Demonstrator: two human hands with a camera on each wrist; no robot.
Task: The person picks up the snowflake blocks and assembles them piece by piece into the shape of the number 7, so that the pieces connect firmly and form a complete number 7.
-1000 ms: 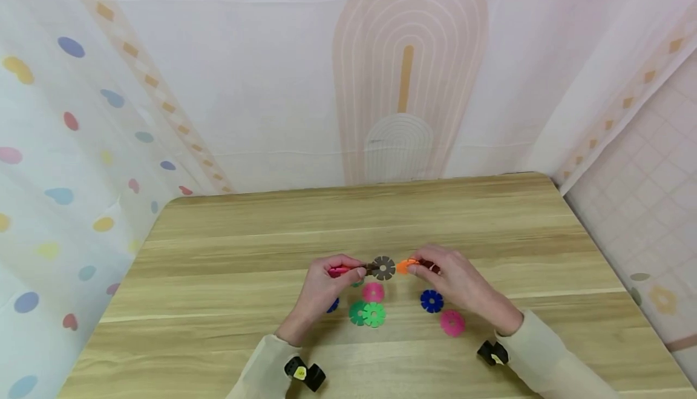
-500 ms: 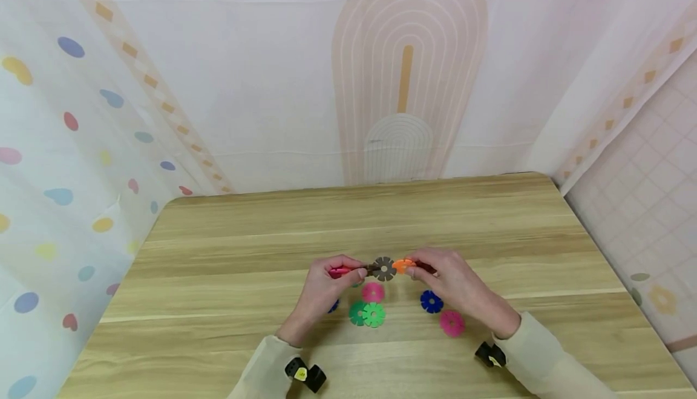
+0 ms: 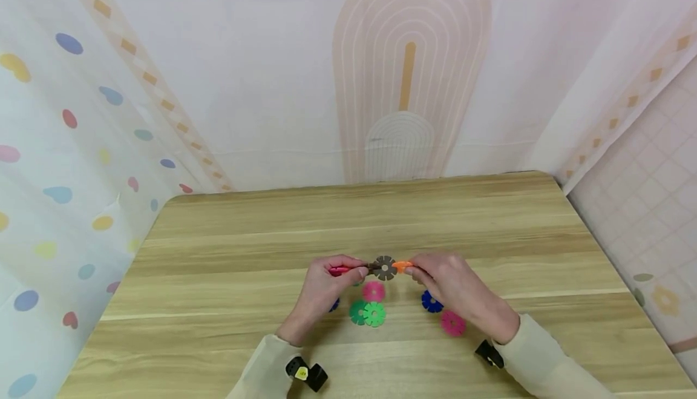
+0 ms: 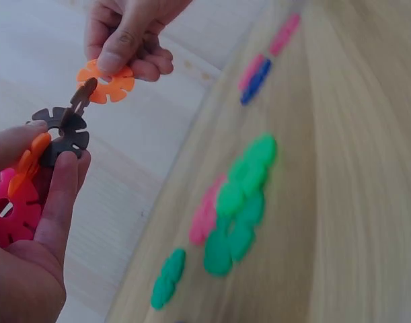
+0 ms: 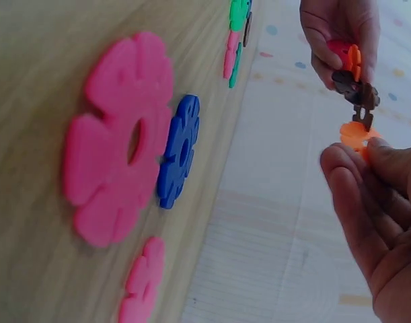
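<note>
Orange disc (image 4: pixel 105 82), notched round the rim like a flower, pinched between thumb and fingertips of the right hand (image 3: pixel 454 290), held above the worktop (image 3: pixel 229 302) and touching the outermost brown piece of a small assembly (image 4: pixel 57 134). Assembly made of brown discs (image 3: pixel 384 267) slotted edge to edge, with another orange piece and a red disc (image 4: pixel 10 208) behind them, gripped in the curled fingers and thumb of the left hand (image 3: pixel 327 287). Both hands raised a little over the middle of the worktop, close together, knuckles facing each other, the joined pieces spanning the gap between them. Seen from the right wrist, orange disc (image 5: pixel 356 133) just at the fingertips, brown pieces directly above it. Loose discs lying flat on the wood below and between the hands: a pink disc (image 3: pixel 373 291) just under the assembly, two green discs (image 3: pixel 367 313) overlapping side by side nearer the body, a blue disc (image 3: pixel 430 302) partly hidden by the right hand, a second pink disc (image 3: pixel 452 323) just beside the right wrist, and a bit of another blue piece (image 3: pixel 334 306) showing under the left hand. Pale sleeves (image 3: pixel 544 362) at both wrists, a black strap-mounted camera (image 3: pixel 306 373) on each. Patterned curtain (image 3: pixel 65 145) behind and to both sides of the worktop.
</note>
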